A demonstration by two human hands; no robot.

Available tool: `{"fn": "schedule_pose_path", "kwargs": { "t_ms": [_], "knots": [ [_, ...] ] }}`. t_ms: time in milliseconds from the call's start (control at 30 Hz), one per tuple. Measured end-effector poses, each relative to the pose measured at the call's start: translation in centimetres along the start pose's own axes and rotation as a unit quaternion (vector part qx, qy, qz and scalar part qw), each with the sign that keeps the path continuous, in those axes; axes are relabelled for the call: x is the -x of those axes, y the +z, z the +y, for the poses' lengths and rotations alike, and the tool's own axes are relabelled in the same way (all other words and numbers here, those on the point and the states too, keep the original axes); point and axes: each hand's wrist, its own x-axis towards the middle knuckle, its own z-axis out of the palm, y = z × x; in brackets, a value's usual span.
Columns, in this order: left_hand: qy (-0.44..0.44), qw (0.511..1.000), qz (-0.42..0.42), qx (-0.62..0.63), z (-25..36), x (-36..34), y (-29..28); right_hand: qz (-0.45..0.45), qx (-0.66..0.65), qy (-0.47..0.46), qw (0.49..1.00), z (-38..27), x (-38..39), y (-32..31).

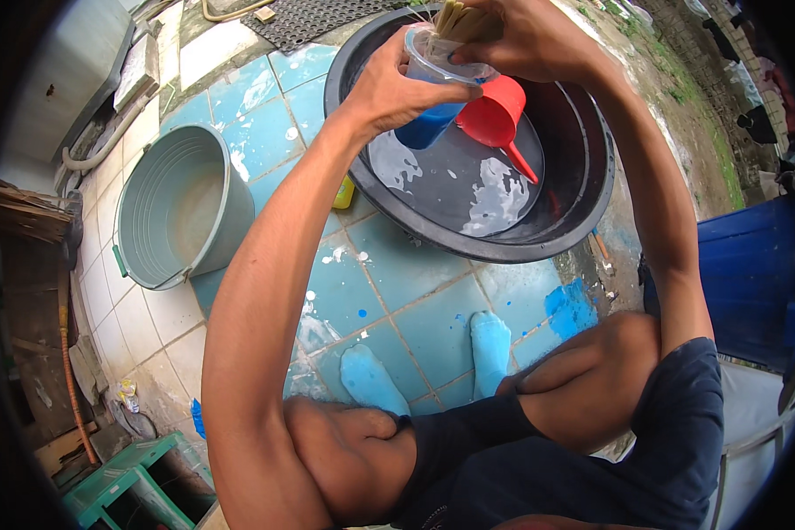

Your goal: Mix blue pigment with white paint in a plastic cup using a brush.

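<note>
Nearest to us are the person's bent knees (353, 437), and past them a pair of pale-blue socks (374, 380) set apart on the tiled floor (442, 327), which carries white smears and a bright blue patch (574, 309). Farther out we find a grey-green bucket (238, 221) on the left and, to its right, a wide black basin (473, 252) with shallow liquid (450, 177) shining at its bottom and a red dipper (495, 113) lying inside.

Over the basin's far side we see both hands at work. The left hand (390, 93) is closed around a clear cup (428, 66) as far as the cup's width allows, thumb across the near side; blue contents (430, 126) show low in it. The right hand (526, 40) is curled tightly about a pale bundle (458, 19) of thin stalks or bristles, its fingertips at the cup's mouth.

We judge the work to be partway along — the bundle is already at the cup's mouth, between the two hands, yet not released, and the cup is not set down. Whether the bundle's lower end touches the blue we cannot tell, so how much is left stays uncertain.

Farthest off, beyond the basin, we make out a dark mat (309, 22).
</note>
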Motion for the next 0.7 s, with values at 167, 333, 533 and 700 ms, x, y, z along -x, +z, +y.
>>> {"fn": "schedule_pose_path", "kwargs": {
  "t_ms": [167, 333, 533, 700],
  "knots": [
    [-0.003, 1.000, 0.009, 0.003, -0.3, 0.2, 0.6, -0.043, -0.058, 0.038, 0.997, 0.0, -0.4, -0.7],
    [0.013, 1.000, 0.011, 0.019, -0.6, 0.1, -0.1, 0.034, -0.171, 0.060, 0.983, 0.5, -0.5, 0.4],
    [-0.019, 1.000, -0.001, 0.007, -0.3, 0.3, 0.2, -0.052, 0.046, -0.009, 0.998, -0.9, -0.9, -0.5],
    [-0.017, 1.000, -0.009, 0.018, -0.1, 0.2, -0.3, 0.007, -0.066, 0.026, 0.997, 0.7, -0.8, -0.3]
  ]
}}
